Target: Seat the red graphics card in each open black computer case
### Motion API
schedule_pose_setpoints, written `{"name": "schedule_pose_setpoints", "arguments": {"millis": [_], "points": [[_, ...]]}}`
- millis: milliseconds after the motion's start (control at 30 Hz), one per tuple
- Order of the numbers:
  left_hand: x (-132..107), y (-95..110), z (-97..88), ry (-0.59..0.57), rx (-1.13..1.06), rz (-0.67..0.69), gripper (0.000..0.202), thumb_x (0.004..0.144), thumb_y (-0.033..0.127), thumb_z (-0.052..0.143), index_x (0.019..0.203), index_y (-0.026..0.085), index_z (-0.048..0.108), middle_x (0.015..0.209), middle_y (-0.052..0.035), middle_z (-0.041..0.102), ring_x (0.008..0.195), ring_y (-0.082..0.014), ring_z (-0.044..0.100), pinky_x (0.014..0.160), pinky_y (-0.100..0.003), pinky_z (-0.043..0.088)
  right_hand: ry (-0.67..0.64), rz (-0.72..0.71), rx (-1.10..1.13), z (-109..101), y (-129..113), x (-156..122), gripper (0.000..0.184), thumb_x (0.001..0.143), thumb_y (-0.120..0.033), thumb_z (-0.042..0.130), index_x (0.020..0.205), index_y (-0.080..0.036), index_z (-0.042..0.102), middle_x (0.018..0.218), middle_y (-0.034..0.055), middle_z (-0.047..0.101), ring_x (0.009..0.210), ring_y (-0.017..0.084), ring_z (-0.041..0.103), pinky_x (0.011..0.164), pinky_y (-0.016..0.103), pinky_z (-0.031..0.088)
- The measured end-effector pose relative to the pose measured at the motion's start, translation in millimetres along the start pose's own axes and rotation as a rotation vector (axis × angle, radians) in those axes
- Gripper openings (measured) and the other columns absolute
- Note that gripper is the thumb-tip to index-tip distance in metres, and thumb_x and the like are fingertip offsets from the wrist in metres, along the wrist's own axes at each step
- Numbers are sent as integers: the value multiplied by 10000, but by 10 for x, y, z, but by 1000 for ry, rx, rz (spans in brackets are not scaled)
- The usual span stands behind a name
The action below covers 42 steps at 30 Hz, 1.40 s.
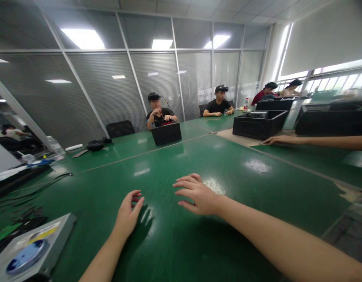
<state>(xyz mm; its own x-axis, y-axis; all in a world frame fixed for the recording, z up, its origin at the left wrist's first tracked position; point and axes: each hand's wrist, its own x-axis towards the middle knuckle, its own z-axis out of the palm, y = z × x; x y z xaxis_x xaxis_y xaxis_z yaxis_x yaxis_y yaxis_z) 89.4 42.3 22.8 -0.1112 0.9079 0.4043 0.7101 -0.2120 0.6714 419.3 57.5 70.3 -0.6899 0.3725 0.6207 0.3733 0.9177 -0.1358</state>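
My left hand [128,211] is held over the green table [181,239], its fingers loosely curled and the thumb apart, with nothing in it. To its right, my right hand [197,194] hovers above the same tabletop with fingers spread and nothing held. A gap of bare green surface lies between the two hands. Nearest to my left hand, at the lower left, is a grey metal box [62,239] with a round blue dish-like piece [28,256] on top; the frame edge cuts it off.
Cables [25,217] and a green board [4,234] lie at the left. Across the table, a person works at a black case [166,134]. Another black case [260,124] stands at the right, beside a co-worker's hand [282,140]. A bottle [54,145] stands far left.
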Motion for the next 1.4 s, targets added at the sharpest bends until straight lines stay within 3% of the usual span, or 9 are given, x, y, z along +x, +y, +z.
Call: {"name": "schedule_pose_setpoints", "arguments": {"millis": [267,467,700,1167,1400], "points": [[19,44,-2,-17,24,-2,473,854,535,531,1160,176,565,1078,-94,655,959,-237,646,842,-386,533,37,90,116,-8,128,-39,176,896,-313,614,1004,-189,676,1161,85,679,1146,226,557,1020,425,324],[30,43,-11,-62,45,-34,513,829,571,549,1178,195,556,1013,-67,665,897,-223,657,804,-359,543,47,199,224,98,236,-64,98,885,-264,628,913,-194,690,1050,64,713,1038,192,613,971,371,406],[82,-145,-15,-109,71,-37,556,820,612,542,1217,223,523,1002,-63,668,870,-225,668,790,-369,550,46,417,300,257,402,-110,326,838,-254,676,1150,-166,641,1117,83,698,1049,192,629,953,344,461],[96,-148,-42,-146,110,-60,528,823,613,516,1207,250,520,954,-33,706,859,-228,687,765,-349,545,-91,465,296,197,360,-64,221,852,-253,650,1045,-155,695,1057,80,719,987,183,660,884,291,492],[92,-141,-49,-135,101,-44,540,816,625,519,1201,247,531,940,-47,704,845,-241,683,753,-368,544,-74,453,309,229,388,-77,215,853,-257,642,1033,-155,700,1039,83,721,961,180,663,835,283,503]]}}
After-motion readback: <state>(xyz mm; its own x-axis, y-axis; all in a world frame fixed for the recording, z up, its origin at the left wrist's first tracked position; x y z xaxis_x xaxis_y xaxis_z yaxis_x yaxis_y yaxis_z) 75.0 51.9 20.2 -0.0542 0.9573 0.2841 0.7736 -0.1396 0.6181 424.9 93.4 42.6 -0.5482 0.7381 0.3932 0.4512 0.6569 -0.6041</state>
